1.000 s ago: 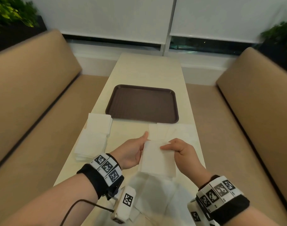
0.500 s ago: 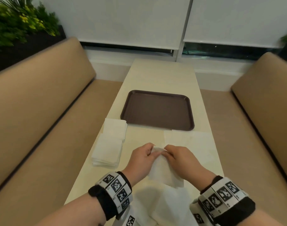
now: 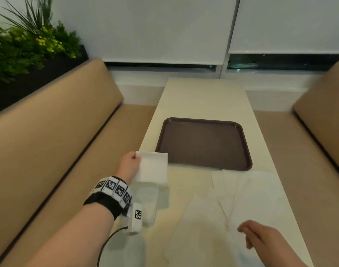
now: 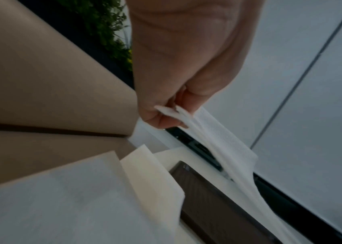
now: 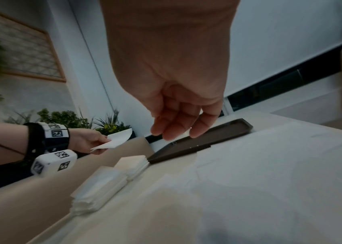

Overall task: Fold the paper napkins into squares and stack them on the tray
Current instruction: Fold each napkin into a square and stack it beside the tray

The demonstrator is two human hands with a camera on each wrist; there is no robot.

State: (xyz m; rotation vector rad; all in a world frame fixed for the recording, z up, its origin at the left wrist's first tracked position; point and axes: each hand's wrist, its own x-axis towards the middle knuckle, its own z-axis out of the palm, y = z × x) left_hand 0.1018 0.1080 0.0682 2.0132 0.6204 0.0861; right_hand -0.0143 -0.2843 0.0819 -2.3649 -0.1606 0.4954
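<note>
Left hand [image 3: 129, 164] pinches a folded square paper napkin [image 3: 153, 166] by its edge, held in the air above the desk [image 3: 203, 97] at the near-left corner of the brown rectangular tray [image 3: 203, 144]. Right hand [image 3: 261, 237] holds nothing, fingers loosely curled over flat unfolded napkins [image 3: 251, 193]. Folded stacks [image 5: 103, 184] sit on the desk left of the tray.

Matt paper napkin [image 3: 153, 166], textured tray [image 3: 203, 143]

tray [image 3: 203, 143]: 1 | napkin stacks [image 5: 103, 184]: 2 | held folded napkin [image 3: 153, 166]: 1 | hands: 2
</note>
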